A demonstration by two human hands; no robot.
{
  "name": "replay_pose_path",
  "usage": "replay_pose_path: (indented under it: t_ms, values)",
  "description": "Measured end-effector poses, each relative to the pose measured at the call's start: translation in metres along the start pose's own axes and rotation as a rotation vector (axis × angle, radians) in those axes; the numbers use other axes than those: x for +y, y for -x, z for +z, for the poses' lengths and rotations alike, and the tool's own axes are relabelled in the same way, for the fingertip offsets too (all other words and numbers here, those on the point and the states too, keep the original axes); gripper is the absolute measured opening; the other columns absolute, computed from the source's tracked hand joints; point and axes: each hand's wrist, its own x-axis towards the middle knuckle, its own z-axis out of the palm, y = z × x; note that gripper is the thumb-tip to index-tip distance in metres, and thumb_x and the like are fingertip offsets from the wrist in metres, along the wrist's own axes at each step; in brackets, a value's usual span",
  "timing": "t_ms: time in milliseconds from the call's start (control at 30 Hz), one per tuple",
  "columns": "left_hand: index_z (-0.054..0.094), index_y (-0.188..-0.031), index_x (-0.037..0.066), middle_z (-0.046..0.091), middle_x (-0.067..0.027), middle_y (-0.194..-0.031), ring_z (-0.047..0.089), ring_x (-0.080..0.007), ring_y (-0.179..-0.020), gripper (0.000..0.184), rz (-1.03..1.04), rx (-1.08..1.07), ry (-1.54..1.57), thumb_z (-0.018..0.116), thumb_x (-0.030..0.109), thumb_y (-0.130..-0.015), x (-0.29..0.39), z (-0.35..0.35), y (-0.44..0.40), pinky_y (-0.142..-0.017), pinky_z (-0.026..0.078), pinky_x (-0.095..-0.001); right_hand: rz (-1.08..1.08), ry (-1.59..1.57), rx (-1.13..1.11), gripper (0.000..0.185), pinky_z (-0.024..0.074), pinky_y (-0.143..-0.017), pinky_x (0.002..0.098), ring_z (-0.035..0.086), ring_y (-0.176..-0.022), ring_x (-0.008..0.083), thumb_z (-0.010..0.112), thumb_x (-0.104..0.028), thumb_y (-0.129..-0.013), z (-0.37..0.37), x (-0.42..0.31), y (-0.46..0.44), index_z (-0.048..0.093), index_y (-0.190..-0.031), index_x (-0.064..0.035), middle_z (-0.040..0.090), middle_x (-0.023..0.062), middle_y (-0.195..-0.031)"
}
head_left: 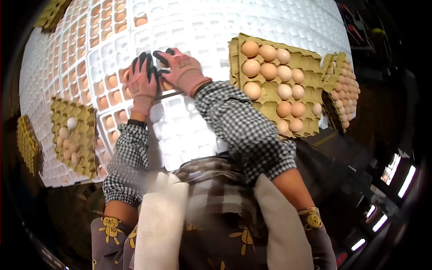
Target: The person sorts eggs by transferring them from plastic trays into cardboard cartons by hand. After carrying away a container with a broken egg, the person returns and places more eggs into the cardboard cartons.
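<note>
Beside left fingers [143, 59], brown eggs [112, 81], in white tray [107, 65]

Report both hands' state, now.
Left hand: back up, fingers stretched forward; its underside is hidden, so a hold cannot be told.
Right hand: fingers pointing left, beside an egg; whether it grips anything cannot be told.
</note>
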Motion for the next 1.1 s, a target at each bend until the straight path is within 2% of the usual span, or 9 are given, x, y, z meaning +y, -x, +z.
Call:
replay_pose_path:
  t_ms: [300,367,600,700,767,900,1033,1067,1100]
  values:
    - [0.055,-0.136,0.011,0.052,-0.0135,-0.141,0.042,-0.0305,-0.136,0.053,-0.064,-0.084,-0.098,0.063,0.015,-0.084,-0.016,0.009,0.005,-0.114,0.027,-0.0457,0.192,0.089,0.1,0.062,0.0278,-0.11,0.0518,0.039,-0.133,0.0361,0.068,-0.042,-0.084,0.004,-0.032,0.024,0.051,-0.138,-0.0187,0.04,0.0161,-0.148]
    - [0.056,-0.135,0.011,0.054,-0.0137,-0.138,0.044,-0.0307,-0.134,0.052,-0.025,-0.092,-0.019,0.065,0.014,-0.084,-0.027,0.006,0.003,-0.113,0.03,-0.0442,-0.099,-0.394,0.024,0.061,0.0296,-0.111,0.051,0.042,-0.131,0.0356,0.067,-0.04,-0.085,-0.039,-0.047,0.074,0.05,-0.138,-0.0157,0.043,0.016,-0.145]
    - [0.067,-0.12,0.006,0.069,-0.0119,-0.111,0.066,-0.0228,-0.1,0.035,-0.349,-0.062,0.777,0.063,0.003,-0.085,0.14,-0.076,-0.009,-0.088,0.051,-0.0309,-0.091,0.327,-0.094,0.05,0.0447,-0.094,0.0432,0.052,-0.112,0.0306,0.075,-0.023,-0.075,-0.171,0.07,0.16,0.063,-0.123,-0.0203,0.053,0.0103,-0.125]
    - [0.065,-0.121,0.009,0.063,-0.0143,-0.119,0.063,-0.0267,-0.103,0.045,0.067,-0.164,0.779,0.074,0.008,-0.076,0.206,-0.058,-0.023,-0.088,0.05,-0.0321,0.04,-0.482,0.172,0.051,0.0516,-0.08,0.0375,0.063,-0.092,0.0235,0.08,-0.014,-0.073,-0.188,0.084,0.159,0.064,-0.122,-0.0116,0.061,0.0084,-0.109]
    - [0.064,-0.121,0.009,0.059,-0.0148,-0.121,0.059,-0.0306,-0.107,0.053,0.308,-0.222,0.156,0.079,0.011,-0.07,0.237,-0.054,-0.027,-0.091,0.048,-0.035,0.376,-1.244,0.148,0.034,0.0509,-0.073,0.0274,0.061,-0.083,0.0126,0.071,-0.008,-0.085,-0.21,0.085,0.165,0.063,-0.117,-0.0009,0.064,0.0045,-0.098]
    - [0.061,-0.12,0.006,0.059,-0.0127,-0.116,0.06,-0.0289,-0.106,0.053,0.106,-0.259,0.617,0.08,0.011,-0.071,0.227,-0.043,-0.032,-0.093,0.049,-0.0375,0.479,-1.332,0.143,0.034,0.0484,-0.065,0.0207,0.06,-0.08,0.0099,0.067,-0.01,-0.092,-0.233,0.099,0.159,0.057,-0.123,-0.0009,0.066,0.0062,-0.098]
    - [0.055,-0.122,-0.005,0.063,-0.009,-0.113,0.06,-0.0193,-0.108,0.043,-0.707,-0.334,1.395,0.073,-0.002,-0.082,0.229,-0.077,-0.034,-0.092,0.052,-0.0316,0.081,-0.624,0.311,0.044,0.0538,-0.076,0.035,0.063,-0.094,0.0257,0.081,-0.013,-0.076,-0.213,0.112,0.157,0.061,-0.115,-0.0086,0.06,0.0104,-0.109]
    - [0.053,-0.123,-0.006,0.06,-0.0122,-0.12,0.06,-0.021,-0.11,0.038,-0.509,-0.264,1.474,0.066,-0.002,-0.088,0.214,-0.062,-0.022,-0.093,0.054,-0.0332,0.092,-0.445,0.345,0.047,0.0535,-0.077,0.0392,0.061,-0.091,0.0296,0.083,-0.018,-0.071,-0.218,0.107,0.156,0.062,-0.113,-0.0102,0.057,0.013,-0.104]
    - [0.049,-0.127,-0.006,0.054,-0.0147,-0.128,0.059,-0.0236,-0.114,0.038,0.161,-0.185,0.773,0.06,0.002,-0.092,0.205,-0.061,-0.019,-0.095,0.054,-0.0365,0.098,-0.449,0.346,0.047,0.0535,-0.077,0.0392,0.061,-0.091,0.0296,0.083,-0.018,-0.071,-0.215,0.107,0.157,0.062,-0.113,-0.0102,0.057,0.013,-0.104]
